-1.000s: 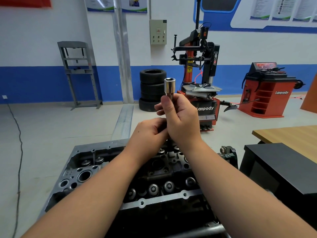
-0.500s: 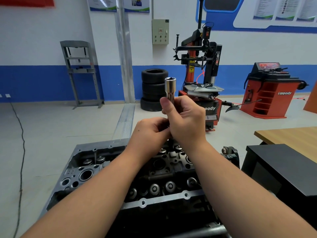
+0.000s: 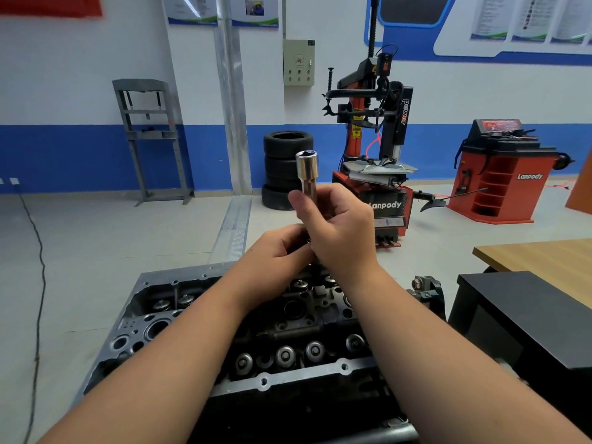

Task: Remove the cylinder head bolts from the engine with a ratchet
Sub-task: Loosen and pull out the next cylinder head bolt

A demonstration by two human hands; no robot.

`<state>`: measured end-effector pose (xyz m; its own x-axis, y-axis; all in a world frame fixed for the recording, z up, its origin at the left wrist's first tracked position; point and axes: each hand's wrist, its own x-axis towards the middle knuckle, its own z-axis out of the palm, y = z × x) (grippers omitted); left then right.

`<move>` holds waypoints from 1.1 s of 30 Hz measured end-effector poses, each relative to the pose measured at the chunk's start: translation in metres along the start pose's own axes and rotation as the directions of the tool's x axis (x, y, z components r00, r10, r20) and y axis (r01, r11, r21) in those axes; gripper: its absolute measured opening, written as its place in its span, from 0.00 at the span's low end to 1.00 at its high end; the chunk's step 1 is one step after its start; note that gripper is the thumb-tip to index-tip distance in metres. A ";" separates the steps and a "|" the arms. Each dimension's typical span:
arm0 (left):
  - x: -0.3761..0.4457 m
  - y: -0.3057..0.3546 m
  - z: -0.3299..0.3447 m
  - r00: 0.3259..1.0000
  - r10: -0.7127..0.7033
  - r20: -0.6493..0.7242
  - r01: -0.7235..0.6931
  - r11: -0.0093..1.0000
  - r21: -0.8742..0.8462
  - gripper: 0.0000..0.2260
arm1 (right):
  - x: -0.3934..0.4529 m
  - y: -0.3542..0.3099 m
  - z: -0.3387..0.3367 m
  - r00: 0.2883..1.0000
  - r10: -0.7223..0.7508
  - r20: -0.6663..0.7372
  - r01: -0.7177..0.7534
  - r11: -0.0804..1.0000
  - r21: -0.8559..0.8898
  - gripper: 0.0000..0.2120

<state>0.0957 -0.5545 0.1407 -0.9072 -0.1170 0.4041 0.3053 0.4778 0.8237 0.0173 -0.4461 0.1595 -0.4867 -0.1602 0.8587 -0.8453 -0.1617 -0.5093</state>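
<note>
The right hand [image 3: 339, 233] is wrapped around the lower part of one long chrome socket [image 3: 308, 174], holding it upright with its open end pointing up. The left hand [image 3: 275, 251] sits just below and to the left, touching the right hand, with its fingers curled in around whatever the socket is mounted on; that part is hidden between the two hands, so I cannot tell what it is beyond a short dark stem showing underneath. Both hands are held up above the engine [image 3: 224, 331], not touching it.

The engine lies directly below the forearms, its top open. In the near row four round valve caps [image 3: 285, 354] show side by side, and a few more sit along the far edge. Any head bolts cannot be told apart from the other fittings.

To the right stand one black cabinet [image 3: 528, 322] and, behind it, one wooden table [image 3: 544, 261]. Farther back on the floor are one stack of three tyres [image 3: 282, 168], one tyre changer [image 3: 378, 155], one red wheel balancer [image 3: 503, 177] and one grey press frame [image 3: 150, 136] by the wall.
</note>
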 end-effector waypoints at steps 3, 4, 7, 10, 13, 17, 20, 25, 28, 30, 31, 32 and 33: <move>-0.001 0.001 0.000 0.999 0.038 -0.009 -0.038 0.999 0.031 0.10 | 0.000 0.001 -0.001 1.000 0.014 -0.018 -0.015 0.999 -0.031 0.16; -0.001 0.001 0.001 0.999 0.045 -0.030 -0.043 0.997 0.060 0.09 | 0.000 0.001 0.000 0.999 0.022 -0.030 -0.023 0.999 -0.041 0.15; 0.002 0.001 0.003 0.995 0.053 -0.081 -0.042 0.991 0.127 0.07 | 0.000 0.003 0.000 0.996 0.040 -0.074 -0.044 0.998 -0.050 0.14; 0.003 0.001 0.005 0.992 0.069 -0.105 -0.053 0.988 0.143 0.06 | 0.000 0.004 0.001 0.997 0.046 -0.066 -0.048 0.999 -0.025 0.13; 0.004 -0.001 0.005 0.986 0.080 -0.149 -0.063 0.991 0.118 0.07 | -0.001 0.004 0.001 0.998 0.057 -0.014 -0.058 0.998 -0.012 0.13; 0.005 -0.003 0.006 0.974 0.035 -0.222 -0.026 0.999 0.042 0.08 | -0.002 0.002 0.001 0.999 0.012 0.046 -0.012 1.000 -0.018 0.11; 0.007 -0.004 0.006 0.979 0.015 -0.204 -0.015 1.000 0.000 0.08 | -0.003 0.000 0.002 0.999 -0.018 0.047 0.020 0.998 -0.054 0.12; 0.003 -0.003 0.005 0.998 0.051 -0.041 -0.052 0.998 -0.038 0.08 | -0.001 0.000 0.002 1.000 -0.001 -0.014 0.000 0.997 -0.076 0.14; 0.001 -0.002 0.002 0.998 0.057 -0.017 -0.058 0.998 -0.019 0.08 | -0.001 0.000 0.001 1.000 0.002 -0.021 -0.003 0.997 -0.080 0.13; 0.000 0.000 0.002 0.998 0.061 -0.034 -0.061 0.998 0.016 0.08 | -0.001 0.001 0.001 0.999 0.010 -0.039 -0.013 0.995 -0.095 0.14; 0.000 0.000 0.002 0.997 0.062 -0.045 -0.061 0.998 0.023 0.07 | -0.001 0.001 0.002 0.999 0.012 -0.048 -0.017 0.995 -0.100 0.15; 0.000 0.000 0.002 0.996 0.063 -0.059 -0.061 0.998 0.027 0.06 | -0.001 0.001 0.002 0.999 0.010 -0.053 -0.016 0.995 -0.103 0.15; 0.001 -0.001 0.003 0.995 0.065 -0.077 -0.063 0.998 0.029 0.06 | -0.001 0.001 0.002 0.999 0.003 -0.054 -0.008 0.995 -0.103 0.15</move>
<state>0.0940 -0.5524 0.1393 -0.8605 -0.1522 0.4862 0.3532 0.5094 0.7847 0.0170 -0.4479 0.1576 -0.5000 -0.1081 0.8592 -0.8596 -0.0589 -0.5076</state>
